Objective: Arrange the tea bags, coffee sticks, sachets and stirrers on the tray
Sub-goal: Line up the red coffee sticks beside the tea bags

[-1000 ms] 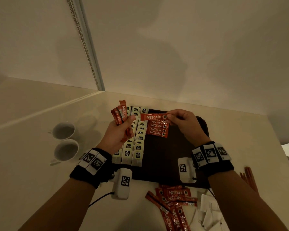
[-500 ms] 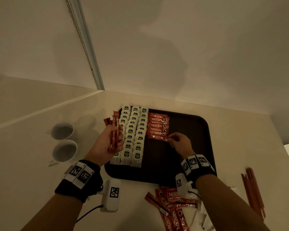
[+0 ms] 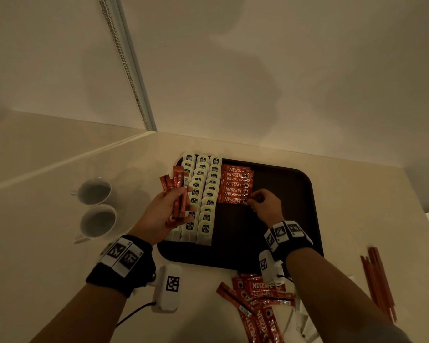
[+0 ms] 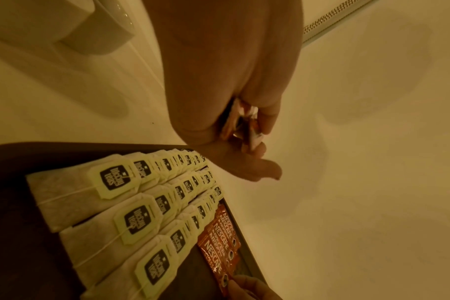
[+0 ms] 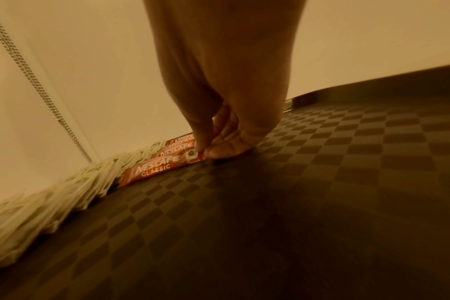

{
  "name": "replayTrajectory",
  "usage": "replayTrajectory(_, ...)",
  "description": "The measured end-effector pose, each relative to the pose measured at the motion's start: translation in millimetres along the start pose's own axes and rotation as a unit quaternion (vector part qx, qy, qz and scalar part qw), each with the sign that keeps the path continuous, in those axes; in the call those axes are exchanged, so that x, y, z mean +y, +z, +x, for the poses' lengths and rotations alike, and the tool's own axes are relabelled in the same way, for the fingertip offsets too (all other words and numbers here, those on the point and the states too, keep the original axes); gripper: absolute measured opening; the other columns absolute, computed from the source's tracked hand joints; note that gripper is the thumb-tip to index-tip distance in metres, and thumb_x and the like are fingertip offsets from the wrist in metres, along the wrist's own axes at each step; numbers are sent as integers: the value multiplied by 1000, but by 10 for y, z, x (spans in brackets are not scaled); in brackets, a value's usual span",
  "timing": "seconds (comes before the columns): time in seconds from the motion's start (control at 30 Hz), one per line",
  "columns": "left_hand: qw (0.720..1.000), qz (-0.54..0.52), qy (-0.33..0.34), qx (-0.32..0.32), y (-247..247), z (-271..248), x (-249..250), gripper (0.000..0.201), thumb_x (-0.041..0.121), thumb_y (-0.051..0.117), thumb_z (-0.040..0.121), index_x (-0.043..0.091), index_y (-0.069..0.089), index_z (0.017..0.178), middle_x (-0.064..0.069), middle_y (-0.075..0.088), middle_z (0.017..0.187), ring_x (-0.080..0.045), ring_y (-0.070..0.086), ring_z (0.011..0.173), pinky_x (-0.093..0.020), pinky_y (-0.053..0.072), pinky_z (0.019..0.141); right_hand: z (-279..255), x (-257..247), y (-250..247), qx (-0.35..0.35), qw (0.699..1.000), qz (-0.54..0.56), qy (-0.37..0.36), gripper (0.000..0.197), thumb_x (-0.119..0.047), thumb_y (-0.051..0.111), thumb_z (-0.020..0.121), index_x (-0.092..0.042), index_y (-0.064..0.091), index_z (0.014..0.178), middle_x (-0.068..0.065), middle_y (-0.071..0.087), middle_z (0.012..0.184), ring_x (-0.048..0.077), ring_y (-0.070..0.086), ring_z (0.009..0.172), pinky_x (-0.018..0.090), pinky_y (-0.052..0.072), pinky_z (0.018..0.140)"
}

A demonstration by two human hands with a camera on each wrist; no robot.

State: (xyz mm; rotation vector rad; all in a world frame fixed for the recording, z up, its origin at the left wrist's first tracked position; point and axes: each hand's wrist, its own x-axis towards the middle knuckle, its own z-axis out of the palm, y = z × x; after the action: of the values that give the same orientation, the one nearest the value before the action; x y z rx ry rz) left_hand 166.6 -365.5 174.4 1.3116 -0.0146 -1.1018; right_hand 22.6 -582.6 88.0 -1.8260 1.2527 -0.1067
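Observation:
A dark checkered tray (image 3: 295, 219) holds three rows of white tea bags (image 3: 203, 191) on its left side. Beside them lies a column of red coffee sticks (image 3: 235, 184). My right hand (image 3: 264, 206) pinches the right end of the nearest stick (image 5: 157, 168) in that column, low on the tray. My left hand (image 3: 166, 211) grips a bunch of red coffee sticks (image 3: 177, 191), held above the tray's left edge. In the left wrist view the bunch (image 4: 244, 125) is mostly hidden by my fingers.
Two white cups (image 3: 97, 206) stand left of the tray. More red coffee sticks (image 3: 258, 300) and white sachets (image 3: 305, 323) lie on the counter in front of the tray. Orange stirrers (image 3: 379, 285) lie at the right. A wall rises right behind the tray.
My right hand carried a coffee stick down from the far end of the column and laid it at the near end. My left hand drew back slightly with its bunch.

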Motion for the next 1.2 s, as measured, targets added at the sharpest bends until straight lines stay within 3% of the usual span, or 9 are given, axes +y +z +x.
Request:
replayTrajectory(0.33,994,93,54,32,174,-23,26,18,28,59,91,14,63,102,-3,72,83,-12,67,60,-18,46,44,-174,-251,-44,28,996,59,-53,19,-27,61,89,-16,57,103,-7,58,99,10,57,93,20,48,74)
replayTrajectory(0.47,993,84,75,18,297,14,96,24,27,63,88,12,61,107,-5,69,84,-14,67,65,-19,48,47,-534,-815,-79,-198,956,123,-180,24,-31,57,90,-18,55,110,-2,60,103,14,60,92,26,52,79)
replayTrajectory(0.53,993,68,91,17,360,23,136,23,26,64,88,13,63,107,-2,71,85,-15,67,71,-22,51,52,-647,-1009,-44,-233,938,97,-237,26,-24,64,86,-16,54,108,3,62,100,14,62,87,22,54,74)
replayTrajectory(0.6,992,63,105,26,410,13,171,23,28,64,88,12,65,103,2,71,80,-13,67,71,-20,49,49,-698,-1110,9,-172,936,67,-300,21,-18,69,83,-12,56,98,7,64,90,17,63,80,25,53,71)
replayTrajectory(0.7,991,45,111,53,421,-12,200,24,38,58,90,15,58,84,6,63,64,-9,64,62,-19,43,42,-719,-1155,36,-73,936,58,-341,14,-11,71,80,-10,58,85,-3,59,73,2,55,64,14,47,62)
replayTrajectory(0.87,994,-7,104,17,367,-80,251,40,52,57,75,15,58,89,3,58,68,-13,60,61,-19,38,40,-761,-1201,-91,65,896,-110,-426,15,-10,65,75,-11,52,81,-4,49,74,10,43,64,22,37,57)
replayTrajectory(1.03,994,-8,110,-21,294,-106,302,23,12,67,84,16,49,70,-4,69,80,-17,70,70,-18,45,44,-729,-1134,-129,150,818,-215,-512,19,-10,71,71,-13,55,79,0,54,77,15,46,71,32,47,57)
replayTrajectory(1.1,991,12,129,-18,256,-107,323,30,1,64,85,16,44,69,-4,71,78,-18,72,75,-18,49,46,-694,-1084,-166,110,841,-175,-501,24,-15,74,70,-16,56,86,-1,53,89,15,47,83,32,49,72)
replayTrajectory(1.2,988,24,155,-2,225,-119,344,30,-1,66,83,15,45,71,-6,72,81,-20,72,76,-20,51,49,-704,-1051,-267,-15,923,-1,-383,51,-25,82,67,-27,51,107,-4,44,113,9,47,103,19,45,88)
